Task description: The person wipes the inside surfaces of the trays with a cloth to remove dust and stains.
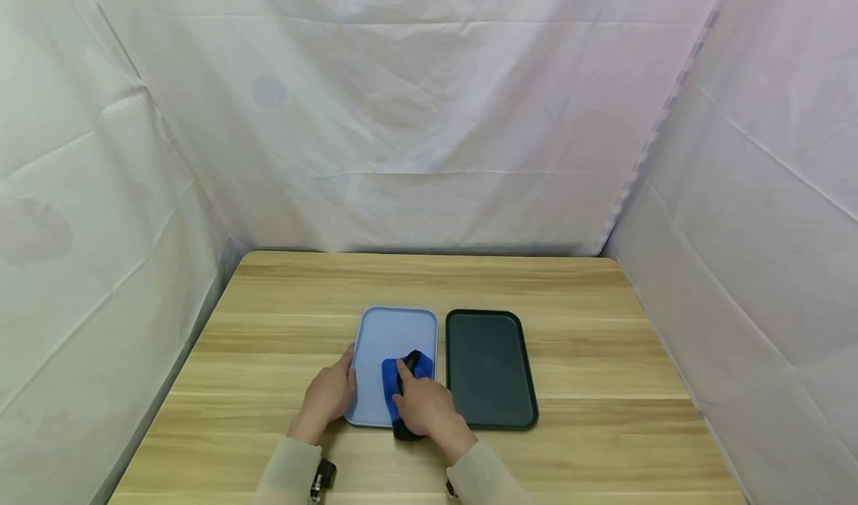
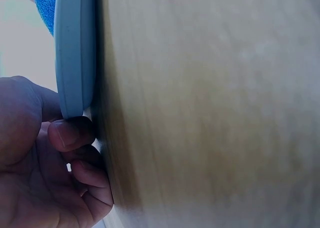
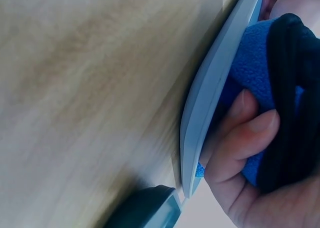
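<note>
A light blue tray [image 1: 392, 330] lies on the table, long side pointing away from me. My left hand [image 1: 329, 393] grips its left edge; in the left wrist view the curled fingertips [image 2: 72, 133] sit right at the rim. Over the tray's lower right part, my right hand [image 1: 427, 404] holds a blue terry cloth with black parts [image 1: 390, 377]. The index finger lies forward along the black part, and in the right wrist view other fingers [image 3: 240, 143] curl against the blue terry [image 3: 252, 53]. The palm hides much of the cloth, whose black end overhangs the tray's near edge.
Just right of the blue tray, a dark green tray [image 1: 489, 367] lies parallel to it, with a narrow gap between. Both are on a wood-grain table [image 1: 603, 341]. White cloth hangings [image 1: 415, 118] stand behind the table and along both sides.
</note>
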A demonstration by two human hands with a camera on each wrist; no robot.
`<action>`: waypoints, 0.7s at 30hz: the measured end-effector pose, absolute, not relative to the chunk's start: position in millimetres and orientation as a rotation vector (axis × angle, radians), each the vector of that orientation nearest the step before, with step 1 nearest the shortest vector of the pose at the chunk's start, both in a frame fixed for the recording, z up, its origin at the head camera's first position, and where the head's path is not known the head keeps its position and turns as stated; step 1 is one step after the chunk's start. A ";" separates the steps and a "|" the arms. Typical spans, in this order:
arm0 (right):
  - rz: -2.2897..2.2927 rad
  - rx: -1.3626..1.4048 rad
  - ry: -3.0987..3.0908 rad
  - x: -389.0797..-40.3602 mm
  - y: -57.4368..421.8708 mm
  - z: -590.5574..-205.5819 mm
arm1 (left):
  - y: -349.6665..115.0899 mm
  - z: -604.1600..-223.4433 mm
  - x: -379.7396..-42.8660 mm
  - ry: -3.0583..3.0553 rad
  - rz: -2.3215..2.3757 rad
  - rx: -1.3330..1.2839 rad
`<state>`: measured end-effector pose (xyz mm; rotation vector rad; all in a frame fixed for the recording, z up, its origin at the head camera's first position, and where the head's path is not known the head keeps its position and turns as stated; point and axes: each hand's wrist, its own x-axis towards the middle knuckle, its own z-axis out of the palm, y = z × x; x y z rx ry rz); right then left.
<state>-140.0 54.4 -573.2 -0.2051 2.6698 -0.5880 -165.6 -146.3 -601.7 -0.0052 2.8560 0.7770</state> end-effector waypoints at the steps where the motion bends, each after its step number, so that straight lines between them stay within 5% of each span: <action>1: -0.591 -0.205 2.669 -139.2 54.3 -573.2 | -146.2 -601.5 -165.7 2.855 0.778 -0.006; 21: -0.522 -0.265 2.710 -134.6 52.6 -573.8 | -145.4 -599.3 -165.5 2.839 0.778 -0.018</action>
